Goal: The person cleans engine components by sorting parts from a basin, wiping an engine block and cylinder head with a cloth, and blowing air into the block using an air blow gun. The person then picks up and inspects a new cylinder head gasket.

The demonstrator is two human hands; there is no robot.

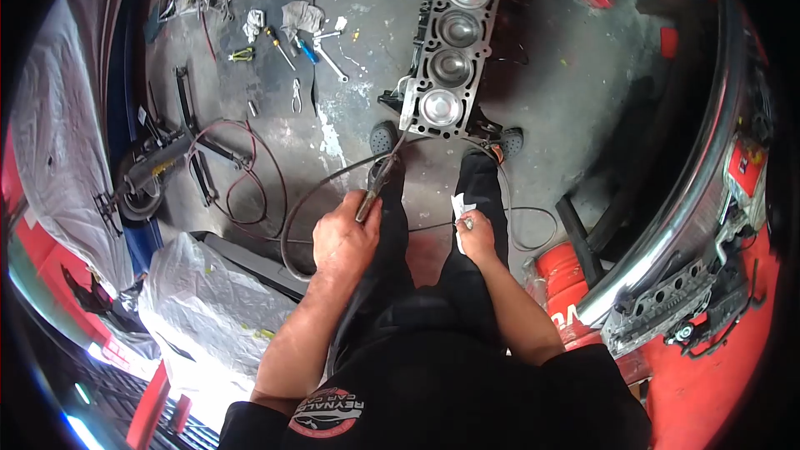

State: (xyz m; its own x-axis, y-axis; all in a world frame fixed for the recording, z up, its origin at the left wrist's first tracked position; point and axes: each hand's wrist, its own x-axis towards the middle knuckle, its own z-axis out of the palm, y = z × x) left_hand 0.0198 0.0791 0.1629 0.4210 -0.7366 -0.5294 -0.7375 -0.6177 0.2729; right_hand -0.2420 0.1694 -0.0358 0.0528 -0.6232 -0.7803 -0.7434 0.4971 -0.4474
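Note:
My left hand [344, 239] is closed around what looks like an air blow gun [377, 189], whose slim front end points toward the near left corner of the engine block [427, 127]. A dark hose [289, 229] curves beside that wrist. Several round piston tops [451, 67] sit in a row in the block, which lies just ahead of my shoes. Over my right thigh, my right hand [477, 242] grips a crumpled white rag [461, 208]. Something small and greyish shows at its fingertips, too small to identify.
Screwdrivers, pliers [296, 96], a wrench [332, 60] and rags [302, 18] lie on the floor ahead left. A jack [150, 175] stands at left. Hose loops [250, 192] cross the floor. A chrome bumper [667, 258] and red drum [562, 275] are at right.

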